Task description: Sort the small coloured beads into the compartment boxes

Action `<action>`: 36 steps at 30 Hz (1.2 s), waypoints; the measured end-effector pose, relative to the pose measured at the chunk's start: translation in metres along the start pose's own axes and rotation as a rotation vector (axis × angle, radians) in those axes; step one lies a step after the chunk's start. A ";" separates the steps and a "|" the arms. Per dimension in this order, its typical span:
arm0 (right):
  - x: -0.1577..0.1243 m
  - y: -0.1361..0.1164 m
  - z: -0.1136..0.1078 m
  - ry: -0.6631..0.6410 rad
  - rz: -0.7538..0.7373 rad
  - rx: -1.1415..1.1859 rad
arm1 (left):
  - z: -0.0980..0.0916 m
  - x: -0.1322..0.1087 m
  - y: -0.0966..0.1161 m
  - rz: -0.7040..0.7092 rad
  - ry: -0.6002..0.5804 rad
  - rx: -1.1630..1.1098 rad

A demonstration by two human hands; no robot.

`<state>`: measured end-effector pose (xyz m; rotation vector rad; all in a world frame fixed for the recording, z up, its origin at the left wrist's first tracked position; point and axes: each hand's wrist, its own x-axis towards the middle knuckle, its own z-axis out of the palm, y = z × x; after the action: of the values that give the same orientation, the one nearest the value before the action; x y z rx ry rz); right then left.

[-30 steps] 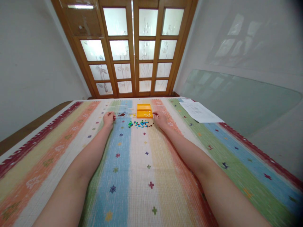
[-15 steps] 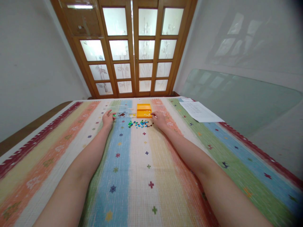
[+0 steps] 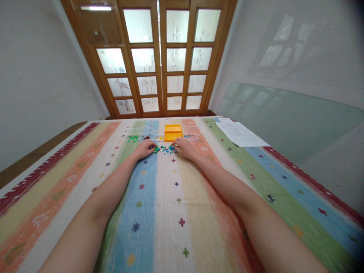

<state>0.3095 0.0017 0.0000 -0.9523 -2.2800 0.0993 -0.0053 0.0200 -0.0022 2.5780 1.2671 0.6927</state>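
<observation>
Between my curled left hand (image 3: 144, 149) and right hand (image 3: 184, 148), small bright pieces (image 3: 163, 148) scatter over striped woven cloth (image 3: 170, 201), any pinch unclear; beyond sits a rectangular yellow box (image 3: 173, 135).

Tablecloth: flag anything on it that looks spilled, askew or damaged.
No damage shows. Mixed small pieces lie loose on the tablecloth between the left hand and right hand, outside the yellow box, so they might pass for a spill.

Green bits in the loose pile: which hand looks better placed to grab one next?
Probably the left hand: it is at the green end of the loose pile, nearer the separate green group. The right hand is at the opposite end.
</observation>
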 end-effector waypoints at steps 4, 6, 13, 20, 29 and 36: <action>0.002 -0.012 0.003 -0.056 -0.084 -0.003 | -0.001 0.001 -0.001 0.028 -0.010 0.020; 0.002 -0.016 0.003 -0.082 -0.117 -0.018 | 0.000 0.001 -0.002 0.028 -0.006 0.033; 0.000 -0.017 0.005 -0.132 -0.174 -0.046 | 0.002 0.002 -0.002 -0.009 0.021 0.017; 0.003 -0.018 0.008 -0.172 -0.217 0.021 | 0.004 0.000 -0.001 -0.086 0.074 -0.014; 0.003 -0.022 0.008 -0.183 -0.222 0.087 | 0.000 -0.003 0.009 -0.157 0.099 -0.016; 0.002 -0.023 0.006 -0.185 -0.192 0.030 | 0.000 -0.003 0.010 -0.162 0.119 0.007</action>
<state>0.2907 -0.0130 0.0032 -0.7296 -2.5205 0.1431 0.0000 0.0120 0.0003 2.4369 1.4971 0.8202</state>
